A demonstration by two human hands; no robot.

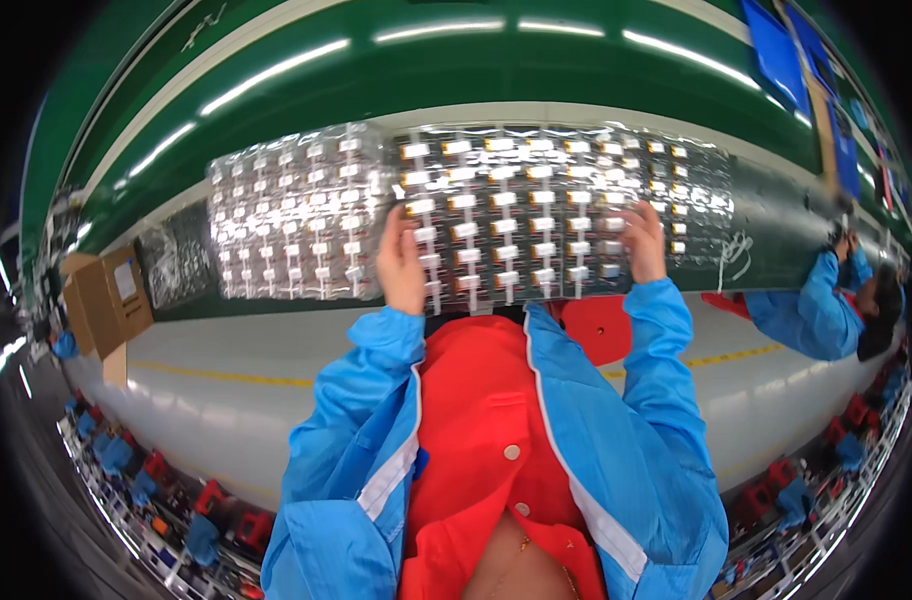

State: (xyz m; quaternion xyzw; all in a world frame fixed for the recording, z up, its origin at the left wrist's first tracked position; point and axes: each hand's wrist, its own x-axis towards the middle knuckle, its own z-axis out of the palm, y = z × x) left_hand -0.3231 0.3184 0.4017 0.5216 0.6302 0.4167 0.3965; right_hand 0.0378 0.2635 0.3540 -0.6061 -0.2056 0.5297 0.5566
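Observation:
In front of me lies a clear plastic tray [504, 230] with rows of small parts that have white labels and yellowish ends. My left hand [404, 265] grips its left edge, fingers bent at the rim. My right hand [643, 242] is at its right edge with curled fingers, slightly blurred. Left of it sits another clear tray [291, 220], filled with similar parts and shining with glare. Beyond my right hand, a further clear tray [698, 200] also has labelled parts in its left portion. Where the trays meet or overlap is hard to make out.
An open cardboard box [111, 305] stands at the bench's left end, beside a stack of clear plastic trays [176, 258]. White cord [736, 252] lies on the right side of the green bench. A co-worker in blue [826, 310] works far right. A red stool [596, 330] is by me.

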